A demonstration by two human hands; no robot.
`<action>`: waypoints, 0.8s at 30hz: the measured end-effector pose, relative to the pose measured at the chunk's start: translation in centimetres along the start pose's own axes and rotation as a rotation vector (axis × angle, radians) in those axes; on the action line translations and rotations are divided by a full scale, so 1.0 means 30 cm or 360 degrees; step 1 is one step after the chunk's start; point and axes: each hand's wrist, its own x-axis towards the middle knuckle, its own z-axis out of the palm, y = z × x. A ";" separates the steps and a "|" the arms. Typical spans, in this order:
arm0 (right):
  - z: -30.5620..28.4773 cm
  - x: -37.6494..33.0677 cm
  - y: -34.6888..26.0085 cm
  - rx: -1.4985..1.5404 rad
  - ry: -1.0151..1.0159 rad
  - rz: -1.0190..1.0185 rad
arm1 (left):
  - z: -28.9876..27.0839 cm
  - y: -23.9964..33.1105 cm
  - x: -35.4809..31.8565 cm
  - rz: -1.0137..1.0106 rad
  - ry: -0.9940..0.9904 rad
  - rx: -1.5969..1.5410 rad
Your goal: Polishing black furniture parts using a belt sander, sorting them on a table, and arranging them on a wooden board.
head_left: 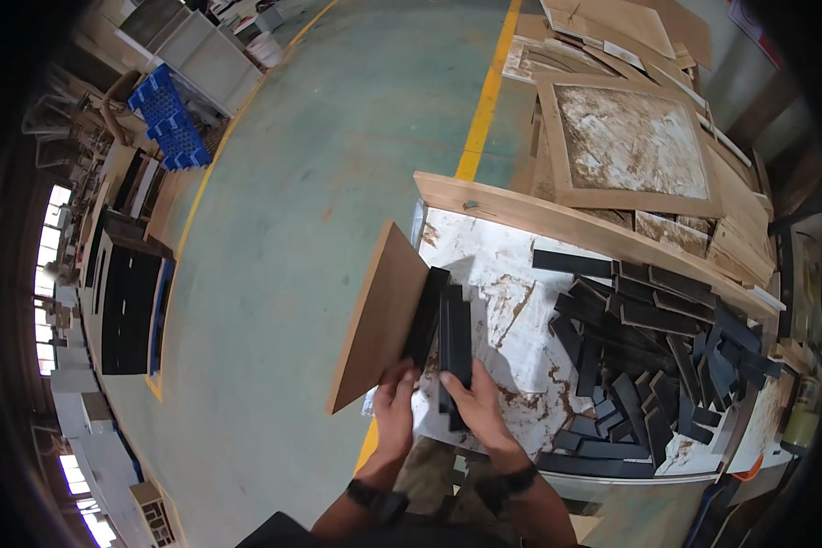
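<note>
Black strips (455, 338), a few stacked lengthwise, are near the left edge of a white, brown-stained worktop (511, 352), toward its near left corner. A person's right hand (480, 404) is closed around them close to their near end, thumb on top and fingers along the right side. The left hand (395, 406), its fingers curled, is at the near end of another dark strip (426, 315); whether it grips that strip or only touches it cannot be told. This second strip lies just beside a tan board (374, 320), which stands along the worktop's left edge. A long tan plank (566, 228) runs along the far edge. Toward the right edge, a loose pile of black pieces (644, 365) lies crisscrossed, some reaching the near edge. Beyond the far edge, worn panels (635, 142) are heaped. Left of the worktop is a green floor (292, 228) with yellow lines, and farther off, a blue pallet (169, 119).
</note>
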 end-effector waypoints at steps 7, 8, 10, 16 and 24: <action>0.257 0.239 0.046 -0.1487 0.0519 -0.0256 | -0.213 -0.204 0.030 -0.0539 -0.0300 0.0549; 0.254 0.244 0.044 -0.1483 0.0528 -0.0373 | -0.209 -0.223 0.044 -0.0530 -0.0356 0.0565; 0.203 0.241 0.025 -0.1631 0.0462 -0.0545 | -0.193 -0.241 0.065 -0.0582 -0.0406 0.0617; -0.284 0.193 0.006 -0.2272 0.1114 -0.0432 | -0.071 -0.273 0.049 -0.0410 -0.0914 0.0833; -0.402 0.203 0.037 -0.2185 0.0744 -0.0075 | 0.344 -0.313 0.042 -0.0506 -0.1013 0.0006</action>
